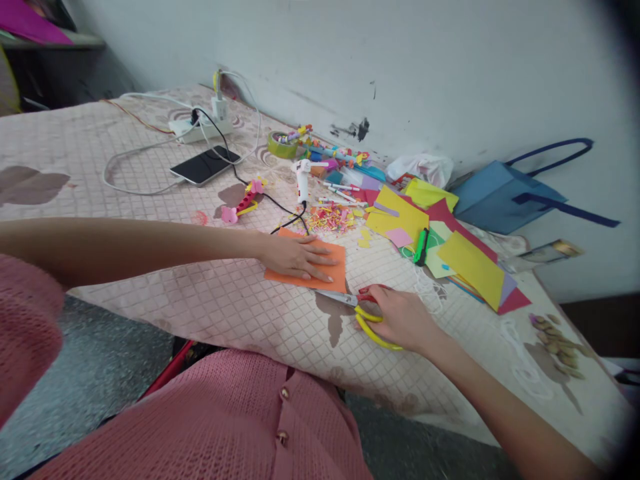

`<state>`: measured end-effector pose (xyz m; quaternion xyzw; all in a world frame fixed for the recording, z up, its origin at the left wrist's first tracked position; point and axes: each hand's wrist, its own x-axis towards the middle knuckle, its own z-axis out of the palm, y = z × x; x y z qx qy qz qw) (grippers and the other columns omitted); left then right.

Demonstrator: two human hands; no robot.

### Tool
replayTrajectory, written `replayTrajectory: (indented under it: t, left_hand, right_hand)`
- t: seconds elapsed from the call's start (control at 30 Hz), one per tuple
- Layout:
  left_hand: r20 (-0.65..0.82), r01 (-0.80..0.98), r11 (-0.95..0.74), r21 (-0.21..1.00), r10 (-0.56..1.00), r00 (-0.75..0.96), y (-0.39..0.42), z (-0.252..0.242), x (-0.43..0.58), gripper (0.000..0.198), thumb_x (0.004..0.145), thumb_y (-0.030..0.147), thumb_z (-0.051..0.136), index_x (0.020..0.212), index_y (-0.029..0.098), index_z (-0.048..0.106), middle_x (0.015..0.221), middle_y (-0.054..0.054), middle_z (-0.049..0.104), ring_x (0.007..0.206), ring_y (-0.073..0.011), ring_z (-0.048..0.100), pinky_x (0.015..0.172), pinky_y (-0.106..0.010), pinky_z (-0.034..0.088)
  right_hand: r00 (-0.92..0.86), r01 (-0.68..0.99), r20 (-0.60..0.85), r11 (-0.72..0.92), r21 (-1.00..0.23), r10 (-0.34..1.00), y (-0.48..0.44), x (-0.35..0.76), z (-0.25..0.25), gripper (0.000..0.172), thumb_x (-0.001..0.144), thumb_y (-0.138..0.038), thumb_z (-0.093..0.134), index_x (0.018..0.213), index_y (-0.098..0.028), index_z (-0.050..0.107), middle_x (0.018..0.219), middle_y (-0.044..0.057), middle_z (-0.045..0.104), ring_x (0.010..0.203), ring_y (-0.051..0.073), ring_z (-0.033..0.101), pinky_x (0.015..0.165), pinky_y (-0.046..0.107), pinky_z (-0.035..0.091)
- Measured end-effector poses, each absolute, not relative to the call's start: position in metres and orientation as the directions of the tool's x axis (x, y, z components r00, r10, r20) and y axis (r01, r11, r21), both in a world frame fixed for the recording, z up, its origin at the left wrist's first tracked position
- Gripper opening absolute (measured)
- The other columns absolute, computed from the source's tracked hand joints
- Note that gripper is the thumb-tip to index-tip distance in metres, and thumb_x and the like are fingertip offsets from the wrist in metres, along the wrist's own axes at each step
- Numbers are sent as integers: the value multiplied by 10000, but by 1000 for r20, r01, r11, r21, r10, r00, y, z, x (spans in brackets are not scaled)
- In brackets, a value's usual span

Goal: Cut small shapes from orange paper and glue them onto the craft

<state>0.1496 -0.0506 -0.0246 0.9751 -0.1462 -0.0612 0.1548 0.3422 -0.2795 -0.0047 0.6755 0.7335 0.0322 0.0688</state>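
My left hand (pixel 299 257) lies flat, fingers stretched out, on an orange sheet of paper (pixel 334 265) on the cloth-covered table (pixel 235 313). My right hand (pixel 400 317) is closed around the yellow and red handles of a pair of scissors (pixel 361 312), just to the right of the sheet. The scissor blades point left along the table, close to the orange sheet's near edge.
Yellow, red and green paper sheets (pixel 465 263) pile up at the right, with a green marker (pixel 421 245). A white glue gun (pixel 302 179), paper scraps (pixel 333 218), pens, a tape roll (pixel 280 144), a phone (pixel 205 165), a power strip (pixel 200 127) and a blue bag (pixel 500 190) lie farther back.
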Motion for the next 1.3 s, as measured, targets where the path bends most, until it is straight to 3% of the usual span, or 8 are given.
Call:
replayTrajectory:
  t: [0.2, 0.73, 0.93, 1.13, 1.3]
  left_hand:
    - [-37, -318, -900, 298, -344, 938, -49, -27, 149, 457, 903, 362, 301, 1351, 352, 392, 1508, 81, 184, 1402, -187, 76, 1122, -414, -49]
    - [78, -357, -883, 305, -350, 933, -47, -30, 149, 410, 893, 361, 354, 1281, 363, 487, 1468, 54, 311, 1379, -204, 196, 1129, -416, 64]
    - [-78, -255, -901, 351, -300, 951, -50, -25, 150, 439, 893, 363, 332, 1318, 355, 444, 1501, 88, 199, 1401, -183, 81, 1128, -401, -28]
    - [62, -321, -873, 366, -321, 945, -50, -25, 149, 397, 877, 346, 393, 1254, 376, 515, 1453, 63, 340, 1376, -209, 201, 1130, -416, 51]
    - [-21, -282, -879, 385, -314, 949, -50, -25, 149, 426, 887, 345, 369, 1301, 360, 463, 1487, 69, 255, 1395, -193, 119, 1123, -421, -34]
  right_hand:
    - [-108, 985, -64, 116, 128, 992, -279, 340, -5, 394, 757, -507, 575, 967, -179, 519, 831, 67, 688, 758, 241, 659, 612, 302, 429]
    - [-98, 986, -61, 105, 127, 993, -274, 333, -5, 392, 764, -510, 555, 966, -175, 531, 821, 74, 690, 721, 236, 659, 585, 296, 423]
    - [-104, 986, -49, 109, 129, 993, -277, 332, -3, 417, 740, -533, 566, 944, -171, 539, 787, 69, 681, 685, 237, 651, 553, 295, 406]
    - [-79, 988, -58, 86, 131, 995, -273, 327, -3, 414, 751, -532, 555, 953, -172, 540, 812, 75, 680, 715, 245, 657, 568, 298, 413]
    - [-97, 989, -56, 102, 109, 994, -271, 323, -3, 397, 777, -525, 522, 954, -169, 537, 815, 77, 685, 705, 240, 657, 561, 295, 406]
